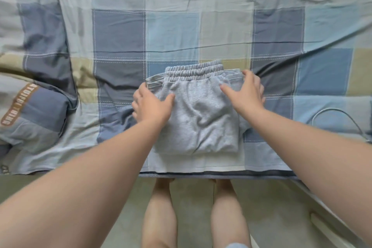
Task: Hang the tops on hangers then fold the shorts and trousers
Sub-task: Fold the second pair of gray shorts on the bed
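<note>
Folded grey trousers [199,115] lie near the front edge of the checked bedsheet [120,32], with the waistband [194,70] turned away. The bundle is grasped at both sides: the left hand [153,104] and right hand [246,91] each have a thumb on top and fingers curled round the edge. The layers are best kept squared and evenly pressed, lest the fold slip.

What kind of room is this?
Likely a bedroom: a bed covered by a checked sheet, a matching pillow at the left, and a grey garment folded on it.
</note>
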Demonstrator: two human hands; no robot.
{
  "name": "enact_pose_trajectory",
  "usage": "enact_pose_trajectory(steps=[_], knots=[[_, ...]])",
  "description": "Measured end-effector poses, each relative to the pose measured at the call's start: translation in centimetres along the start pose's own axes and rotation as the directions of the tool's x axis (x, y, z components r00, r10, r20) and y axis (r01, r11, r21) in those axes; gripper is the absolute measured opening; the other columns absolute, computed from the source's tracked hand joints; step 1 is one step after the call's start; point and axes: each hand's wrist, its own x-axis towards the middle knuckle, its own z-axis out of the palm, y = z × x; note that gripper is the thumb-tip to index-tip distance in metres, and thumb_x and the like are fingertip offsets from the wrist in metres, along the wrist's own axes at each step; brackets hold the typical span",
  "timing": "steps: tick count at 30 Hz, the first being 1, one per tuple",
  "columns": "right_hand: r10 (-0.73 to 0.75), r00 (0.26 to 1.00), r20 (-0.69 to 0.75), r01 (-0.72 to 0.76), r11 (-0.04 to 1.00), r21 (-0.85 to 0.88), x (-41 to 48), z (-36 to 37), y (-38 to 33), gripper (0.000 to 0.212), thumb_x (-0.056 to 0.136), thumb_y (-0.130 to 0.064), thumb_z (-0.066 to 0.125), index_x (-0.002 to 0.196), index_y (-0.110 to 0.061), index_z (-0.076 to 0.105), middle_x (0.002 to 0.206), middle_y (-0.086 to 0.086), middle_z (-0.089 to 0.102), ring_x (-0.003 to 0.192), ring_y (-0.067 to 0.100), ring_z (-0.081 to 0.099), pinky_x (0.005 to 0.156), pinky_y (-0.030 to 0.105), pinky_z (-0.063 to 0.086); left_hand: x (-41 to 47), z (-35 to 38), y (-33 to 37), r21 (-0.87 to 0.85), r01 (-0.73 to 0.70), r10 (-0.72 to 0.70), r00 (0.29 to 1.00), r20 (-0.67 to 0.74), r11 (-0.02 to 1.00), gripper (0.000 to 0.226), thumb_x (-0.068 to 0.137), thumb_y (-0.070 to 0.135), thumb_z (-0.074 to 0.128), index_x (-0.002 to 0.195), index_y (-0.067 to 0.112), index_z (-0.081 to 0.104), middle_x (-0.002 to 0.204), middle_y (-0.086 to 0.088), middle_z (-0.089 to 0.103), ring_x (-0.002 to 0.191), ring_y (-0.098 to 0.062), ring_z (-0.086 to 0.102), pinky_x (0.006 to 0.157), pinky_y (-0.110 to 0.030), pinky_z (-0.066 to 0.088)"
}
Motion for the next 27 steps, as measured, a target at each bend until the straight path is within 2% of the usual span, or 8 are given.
enact_pose_trajectory(steps=[3,6,10,12,15,19,22,27], knots=[[0.097,0.990,0.103,-0.111,0.983,0.144,-0.8,1.1,2.6,0.113,0.076,-0.062,0.075,0.159,-0.024,0.007,0.166,-0.001,0.009,0.152,0.025,0.013,0.120,0.052,0.016,-0.4,1.6,-2.3,-0.150,0.100,-0.091,0.993,0.070,0.984,0.108,0.075,0.065,0.074,0.155,0.018,0.018,0.159,-0.007,0.029,0.143,-0.033,0.034,0.117,-0.051,0.027],[0.091,0.962,0.257,-0.157,0.955,0.250,-1.7,2.2,4.4,0.120,0.075,-0.053,0.082,0.159,-0.019,0.004,0.165,0.004,0.019,0.149,0.025,0.025,0.121,0.048,0.022,-0.9,2.8,-3.6,-0.256,0.159,-0.115,0.977,0.180,0.953,0.100,0.074,0.063,0.076,0.147,0.017,0.026,0.145,-0.004,0.049,0.132,-0.032,0.049,0.113,-0.052,0.034],[0.132,0.930,0.343,-0.264,0.890,0.373,-2.8,2.7,5.1,0.084,0.074,-0.038,0.087,0.139,-0.012,0.040,0.135,0.003,0.059,0.115,0.019,0.059,0.099,0.034,0.046,-1.7,3.2,-3.7,-0.225,0.153,-0.106,0.972,0.209,0.962,0.072,0.075,0.062,0.077,0.120,0.020,0.039,0.111,0.003,0.054,0.119,-0.030,0.057,0.101,-0.042,0.043],[0.167,0.899,0.404,-0.332,0.862,0.382,-3.5,2.8,5.1,0.069,0.075,-0.032,0.087,0.130,-0.013,0.051,0.123,0.003,0.065,0.104,0.020,0.065,0.089,0.033,0.053,-2.0,2.8,-3.7,-0.213,0.133,-0.085,0.972,0.221,0.968,0.063,0.078,0.059,0.075,0.113,0.021,0.039,0.112,0.001,0.057,0.117,-0.030,0.058,0.090,-0.036,0.043],[0.168,0.865,0.473,-0.380,0.835,0.399,-5.2,2.4,5.0,0.037,0.079,-0.026,0.084,0.109,-0.020,0.063,0.110,0.001,0.071,0.090,0.015,0.069,0.070,0.026,0.053,-2.6,1.7,-4.2,-0.166,0.090,-0.048,0.970,0.240,0.982,0.060,0.083,0.055,0.073,0.121,0.017,0.045,0.127,-0.005,0.061,0.120,-0.031,0.057,0.092,-0.037,0.044],[0.217,0.833,0.509,-0.448,0.805,0.390,-9.1,0.5,4.8,0.041,0.080,-0.025,0.083,0.115,-0.012,0.065,0.106,0.005,0.073,0.091,0.021,0.071,0.071,0.030,0.055,-4.4,-1.2,-5.4,-0.117,0.050,-0.009,0.944,0.331,0.992,0.060,0.084,0.048,0.074,0.129,0.015,0.053,0.129,-0.003,0.063,0.118,-0.028,0.060,0.095,-0.034,0.045],[0.275,0.796,0.539,-0.520,0.767,0.377,-13.0,-1.4,4.6,0.047,0.080,-0.022,0.083,0.119,-0.007,0.062,0.106,0.009,0.073,0.091,0.026,0.072,0.074,0.034,0.057,-6.4,-4.2,-6.5,-0.096,0.044,0.000,0.906,0.424,0.994,0.056,0.083,0.041,0.078,0.129,0.015,0.059,0.124,-0.003,0.067,0.112,-0.027,0.063,0.100,-0.039,0.049],[0.330,0.731,0.598,-0.620,0.687,0.379,-21.0,-4.5,3.1,0.048,0.079,-0.020,0.083,0.117,-0.001,0.062,0.103,0.014,0.073,0.089,0.030,0.072,0.073,0.036,0.057,-10.8,-9.9,-8.1,0.012,0.089,-0.081,0.830,0.552,0.996,0.054,0.082,0.040,0.080,0.122,0.008,0.063,0.117,-0.010,0.069,0.105,-0.031,0.065,0.097,-0.041,0.050]])
